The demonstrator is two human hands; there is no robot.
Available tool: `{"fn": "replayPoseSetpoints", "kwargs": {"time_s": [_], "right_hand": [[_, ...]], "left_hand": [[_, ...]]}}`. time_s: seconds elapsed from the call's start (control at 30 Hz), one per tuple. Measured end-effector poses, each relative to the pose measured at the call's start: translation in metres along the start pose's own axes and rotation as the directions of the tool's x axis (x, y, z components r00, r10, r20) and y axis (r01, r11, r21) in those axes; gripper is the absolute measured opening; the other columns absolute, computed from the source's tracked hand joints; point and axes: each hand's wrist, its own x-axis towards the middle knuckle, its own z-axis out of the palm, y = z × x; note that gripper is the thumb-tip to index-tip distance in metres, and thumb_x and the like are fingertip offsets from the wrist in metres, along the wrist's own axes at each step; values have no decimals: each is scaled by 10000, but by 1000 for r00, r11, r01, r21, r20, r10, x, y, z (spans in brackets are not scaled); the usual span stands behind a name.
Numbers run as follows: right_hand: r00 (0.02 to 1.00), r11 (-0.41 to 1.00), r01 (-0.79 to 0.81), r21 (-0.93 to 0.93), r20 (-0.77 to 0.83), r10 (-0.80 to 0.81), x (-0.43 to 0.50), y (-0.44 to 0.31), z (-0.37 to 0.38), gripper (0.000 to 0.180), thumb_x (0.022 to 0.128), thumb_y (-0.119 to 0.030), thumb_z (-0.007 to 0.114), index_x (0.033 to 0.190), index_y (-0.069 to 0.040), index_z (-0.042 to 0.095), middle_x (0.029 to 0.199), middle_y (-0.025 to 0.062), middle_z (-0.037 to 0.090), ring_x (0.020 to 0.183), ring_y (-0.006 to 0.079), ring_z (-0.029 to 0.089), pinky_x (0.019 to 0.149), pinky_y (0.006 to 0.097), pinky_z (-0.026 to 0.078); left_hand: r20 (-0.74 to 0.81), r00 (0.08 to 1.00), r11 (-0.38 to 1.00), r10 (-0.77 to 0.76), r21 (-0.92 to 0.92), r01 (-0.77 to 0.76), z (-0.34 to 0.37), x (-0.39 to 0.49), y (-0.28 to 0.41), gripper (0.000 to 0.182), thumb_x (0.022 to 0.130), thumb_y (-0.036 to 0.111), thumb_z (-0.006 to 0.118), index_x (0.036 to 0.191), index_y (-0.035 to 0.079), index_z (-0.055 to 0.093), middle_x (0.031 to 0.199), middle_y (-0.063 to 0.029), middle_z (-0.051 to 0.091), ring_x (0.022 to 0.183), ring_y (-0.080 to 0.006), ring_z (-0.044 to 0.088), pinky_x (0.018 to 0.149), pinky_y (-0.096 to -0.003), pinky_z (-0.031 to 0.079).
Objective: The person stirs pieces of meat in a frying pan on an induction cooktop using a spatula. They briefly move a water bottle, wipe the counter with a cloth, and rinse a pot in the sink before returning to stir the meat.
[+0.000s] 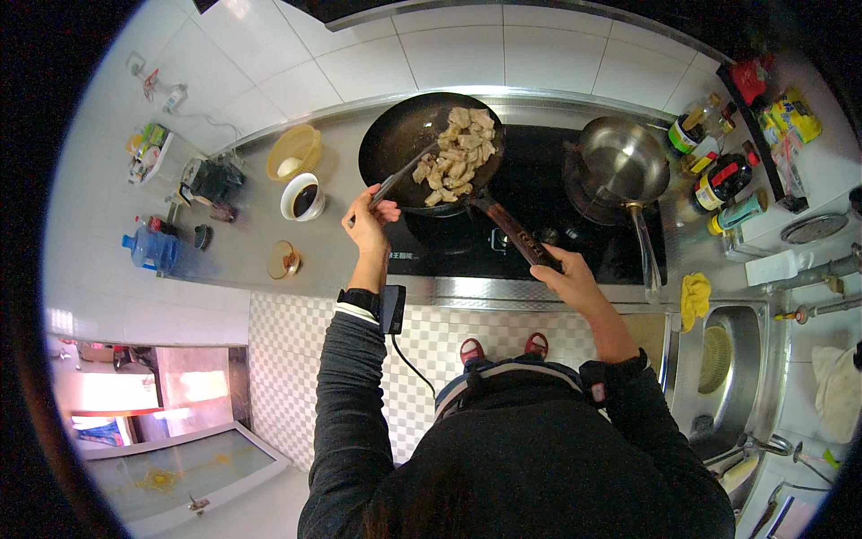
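A dark wok (397, 148) sits tilted over the left side of the black glass hob (532, 155). Pale cooked meat pieces (465, 151) are gathered at its right side. My left hand (369, 219) holds a metal cooking utensil (397, 176), whose far end reaches the meat; its tip is hard to make out. The wok's brown wooden handle (515, 229) is gripped near its end by my right hand (569, 276). A white bowl (319, 206) of dark liquid and a small glass dish (273, 261) stand on the steel counter left of my left hand.
A steel saucepan (623, 155) rests on the right burner, handle towards me. Behind the bowl is a yellow basket (311, 145) holding a white, rounded item. Sauce bottles (724, 180) line the right side, with a yellow cloth (694, 300) beside the sink (744, 377). A blue plastic jug (153, 249) stands far left.
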Motion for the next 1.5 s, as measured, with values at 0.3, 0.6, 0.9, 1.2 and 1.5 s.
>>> {"fn": "replayPoseSetpoints", "kwargs": {"time_s": [0.3, 0.6, 0.9, 1.2, 1.5], "right_hand": [[999, 996, 1, -93, -31, -4, 0, 0, -1, 515, 841, -228, 690, 1297, -21, 569, 674, -36, 506, 577, 60, 449, 493, 243, 352], [999, 993, -36, -110, -2, 36, -1, -12, -3, 480, 834, -305, 693, 1175, 23, 616, 898, 111, 688, 775, 166, 604, 731, 336, 480], [999, 990, -47, -129, -8, 47, -3, -19, -2, 421, 836, -301, 692, 1117, 8, 639, 778, 68, 639, 698, 140, 550, 668, 333, 458], [998, 994, -52, -93, 17, 54, -1, -14, 1, 469, 840, -283, 693, 1177, 32, 614, 831, 67, 652, 718, 132, 562, 674, 317, 469], [999, 998, -39, -45, -32, 37, -3, -4, 8, 558, 843, -225, 703, 1327, -1, 537, 704, -26, 524, 572, 68, 440, 508, 251, 360]], "left_hand": [[322, 915, 893, 245, 292, -341, -37, -36, 77, 279, 925, 128, 503, 988, -84, 675, 698, -151, 667, 539, -187, 627, 513, -275, 511], [462, 833, 672, 303, 517, -531, -50, -31, 138, 239, 920, 97, 511, 942, -56, 694, 673, -97, 661, 541, -130, 615, 527, -243, 497], [152, 984, 746, -97, 666, -30, -37, 55, 184, 342, 885, 245, 472, 888, -15, 692, 533, -95, 590, 390, -140, 521, 377, -259, 399], [-104, 956, 958, -276, 56, 283, -21, 0, 44, 350, 934, 252, 412, 1028, -27, 599, 654, -171, 631, 491, -231, 608, 459, -308, 521], [-368, 925, 980, -95, -197, 23, 17, -41, 7, 349, 931, 219, 462, 1047, -85, 589, 675, -202, 634, 491, -240, 614, 452, -293, 521]]}}
